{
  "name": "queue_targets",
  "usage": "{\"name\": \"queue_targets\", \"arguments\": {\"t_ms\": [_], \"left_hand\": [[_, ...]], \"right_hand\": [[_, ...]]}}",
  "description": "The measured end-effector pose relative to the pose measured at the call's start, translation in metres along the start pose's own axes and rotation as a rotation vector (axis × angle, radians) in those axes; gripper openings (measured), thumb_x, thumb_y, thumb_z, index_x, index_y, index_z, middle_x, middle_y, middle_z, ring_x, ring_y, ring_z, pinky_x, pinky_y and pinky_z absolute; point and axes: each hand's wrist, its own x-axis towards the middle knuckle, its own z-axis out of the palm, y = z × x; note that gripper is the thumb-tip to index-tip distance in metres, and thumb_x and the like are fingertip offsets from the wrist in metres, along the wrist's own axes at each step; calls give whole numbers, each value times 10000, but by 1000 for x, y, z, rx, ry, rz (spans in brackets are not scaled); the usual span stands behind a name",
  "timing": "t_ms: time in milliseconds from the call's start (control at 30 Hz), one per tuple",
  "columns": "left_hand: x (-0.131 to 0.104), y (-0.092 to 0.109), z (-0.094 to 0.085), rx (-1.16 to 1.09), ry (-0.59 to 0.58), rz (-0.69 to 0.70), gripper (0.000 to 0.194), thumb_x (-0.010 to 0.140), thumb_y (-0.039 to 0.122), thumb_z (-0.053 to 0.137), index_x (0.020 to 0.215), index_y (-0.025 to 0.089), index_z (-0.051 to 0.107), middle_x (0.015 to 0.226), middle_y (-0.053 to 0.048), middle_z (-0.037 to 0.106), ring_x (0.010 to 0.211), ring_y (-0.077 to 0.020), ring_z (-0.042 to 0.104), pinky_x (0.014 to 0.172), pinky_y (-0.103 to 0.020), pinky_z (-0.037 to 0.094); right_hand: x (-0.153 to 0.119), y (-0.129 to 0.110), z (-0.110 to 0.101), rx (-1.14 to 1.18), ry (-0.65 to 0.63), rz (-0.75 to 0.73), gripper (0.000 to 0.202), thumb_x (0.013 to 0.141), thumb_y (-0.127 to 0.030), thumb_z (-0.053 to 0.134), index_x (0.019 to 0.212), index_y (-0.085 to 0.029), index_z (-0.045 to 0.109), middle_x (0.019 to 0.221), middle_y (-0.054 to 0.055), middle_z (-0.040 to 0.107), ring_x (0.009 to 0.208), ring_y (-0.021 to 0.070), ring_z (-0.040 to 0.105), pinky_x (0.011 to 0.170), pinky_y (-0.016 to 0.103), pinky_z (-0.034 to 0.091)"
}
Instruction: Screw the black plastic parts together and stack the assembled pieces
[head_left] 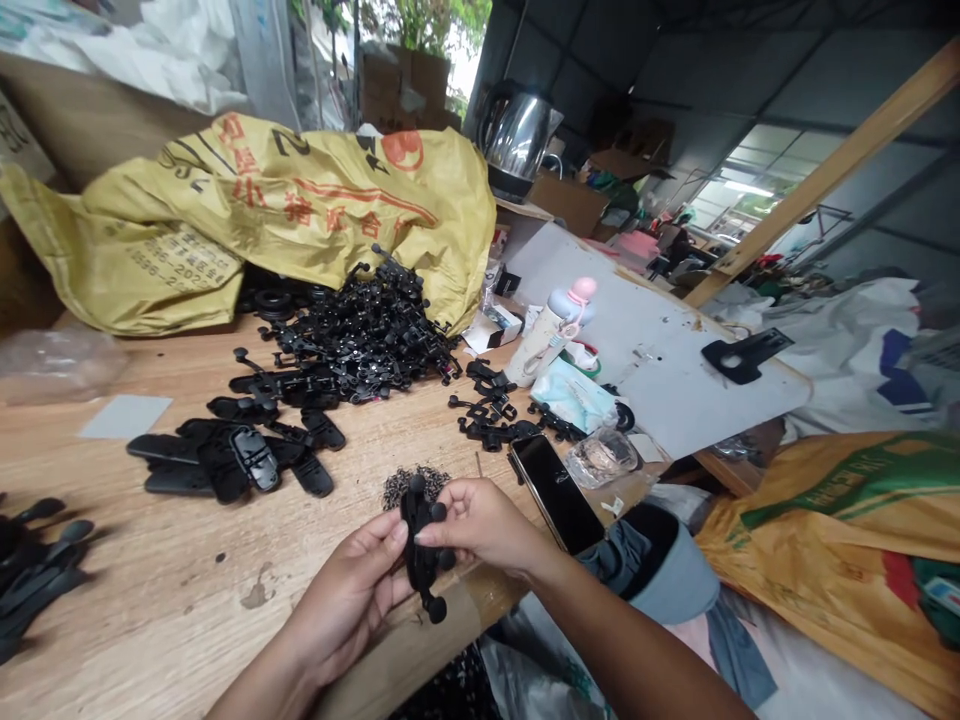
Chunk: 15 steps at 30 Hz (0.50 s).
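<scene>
My left hand (358, 590) grips a black plastic part (421, 560) with round knobs from its left side, near the table's front edge. On the part's right side, the fingers of my right hand (476, 525) are closed at the knobs. Just behind the part lies a small pile of tiny metal pieces (414, 482), partly hidden by my hands. Flat black oval parts (255, 455) lie farther left. A large heap of black parts (367, 330) spreads at the back, under the edge of a yellow sack (315, 200).
To the right are a phone (556, 492), a clear glass (602, 456), a tissue pack (574, 395) and a bottle (541, 345). More black parts (41, 570) lie at the far left. A kettle (517, 135) stands behind. An orange sack (840, 540) is at the right.
</scene>
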Motion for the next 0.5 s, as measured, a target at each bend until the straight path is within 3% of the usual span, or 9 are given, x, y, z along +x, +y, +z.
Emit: {"name": "queue_targets", "arguments": {"t_ms": [233, 333, 433, 500], "left_hand": [[2, 2, 2, 177, 152, -7, 273, 756, 281, 603, 1000, 160, 624, 918, -80, 705, 836, -183, 643, 728, -274, 507], [7, 6, -2, 288, 192, -20, 256, 721, 300, 637, 931, 153, 625, 823, -63, 702, 663, -141, 631, 644, -258, 506], [7, 14, -13, 331, 211, -2, 213, 696, 308, 659, 828, 148, 609, 763, -49, 681, 579, -116, 596, 607, -259, 498], [5, 20, -22, 365, 251, 16, 235, 664, 316, 688, 801, 154, 588, 735, -39, 665, 598, -130, 603, 603, -267, 498]], "right_hand": [[8, 9, 11, -173, 111, -77, 316, 533, -270, 763, 559, -158, 469, 474, -87, 429, 440, 42, 367, 400, 157, 244], [9, 8, 10, -201, 49, -84, 262, 578, -247, 735, 572, -155, 489, 485, -80, 446, 455, 51, 400, 411, 154, 267], [-3, 5, -9, -314, 28, -161, 137, 687, -253, 658, 732, -152, 576, 597, -35, 542, 556, 90, 502, 506, 180, 386], [-15, 8, -30, -586, 185, -285, 93, 773, -171, 540, 837, -156, 606, 742, 23, 604, 703, 132, 564, 629, 224, 440]]}}
